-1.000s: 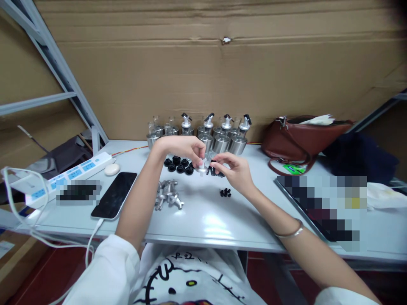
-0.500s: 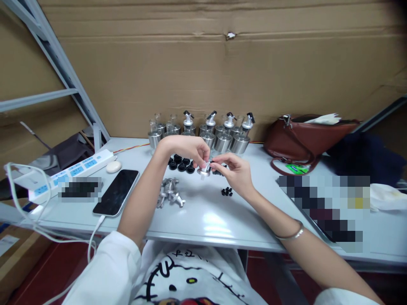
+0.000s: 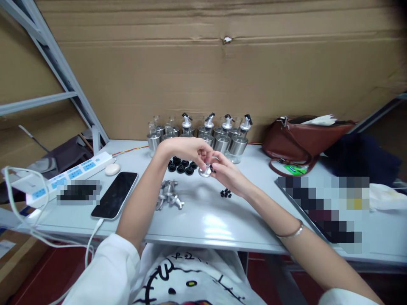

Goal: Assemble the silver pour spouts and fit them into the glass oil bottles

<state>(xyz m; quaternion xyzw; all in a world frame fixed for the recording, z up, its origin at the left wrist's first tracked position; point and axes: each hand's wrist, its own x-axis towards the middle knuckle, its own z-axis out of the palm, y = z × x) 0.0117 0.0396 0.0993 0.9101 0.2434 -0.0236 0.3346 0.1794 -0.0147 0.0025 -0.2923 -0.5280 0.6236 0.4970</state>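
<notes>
Above the middle of the grey table (image 3: 203,220), my left hand (image 3: 187,149) pinches a small silver pourer spout (image 3: 205,170) from above. My right hand (image 3: 227,173) meets it from the right, fingers closed against the same spout. Just behind the hands lie several black round caps (image 3: 181,165). A heap of silver spouts (image 3: 168,195) lies to the near left, and a few tiny black plugs (image 3: 225,194) sit to the right of the hands. Steel-and-glass bottles (image 3: 219,135) stand in rows at the back, some topped with spouts.
A black phone (image 3: 115,194) on a white cable lies at the left, beside a white power strip (image 3: 68,174) and a small white oval object (image 3: 112,169). A brown leather bag (image 3: 302,137) sits at the back right. A cardboard wall rises behind the table.
My right hand has moved in closer to the left, its fingers now against the spout. The left hand stays pinched on the spout at nearly the same place.
</notes>
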